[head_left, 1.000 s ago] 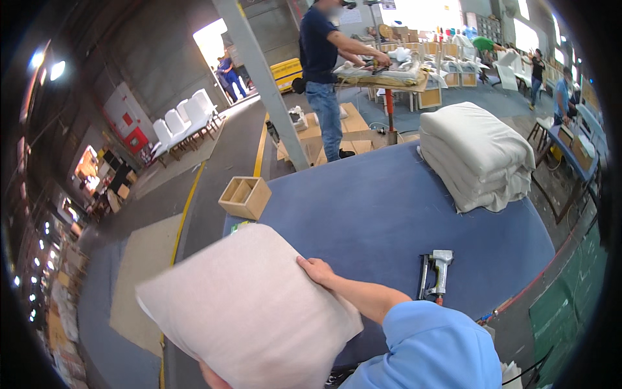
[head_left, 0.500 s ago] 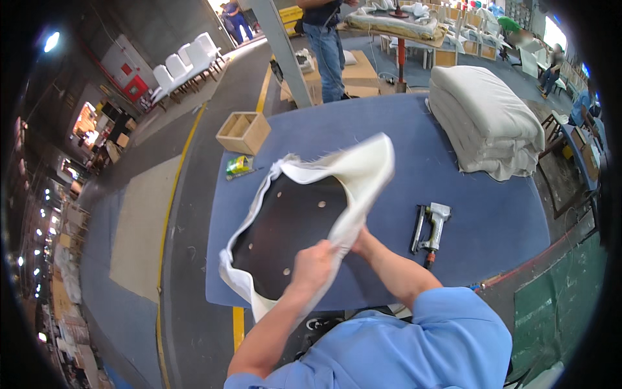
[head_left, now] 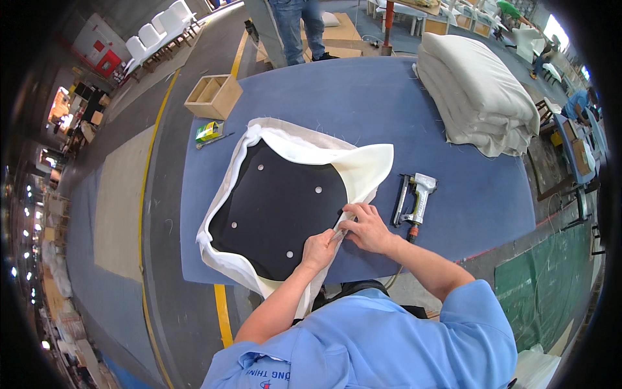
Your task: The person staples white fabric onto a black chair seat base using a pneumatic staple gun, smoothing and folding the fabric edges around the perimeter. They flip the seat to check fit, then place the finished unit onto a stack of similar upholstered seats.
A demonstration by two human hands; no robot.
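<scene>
On the blue worktable [head_left: 363, 104], the seat cushion [head_left: 285, 201] lies face down in front of me, its black underside panel [head_left: 278, 207] up and cream fabric [head_left: 304, 146] loose around it. My left hand [head_left: 319, 248] and right hand [head_left: 366, 227] meet at the near right edge, fingers of both pinched on the fabric where it folds over the board. The staple gun [head_left: 414, 198] lies just beside my right hand, untouched. At the far corner the fabric stands up in a slack flap; if I pull unevenly here, I think it could bunch or wrinkle there. If my pinch slips, the cover may spring back off the edge. A stack of cream cushions [head_left: 479, 97] sits well apart at the far right, and a small wooden box [head_left: 214, 96] at the far left.
</scene>
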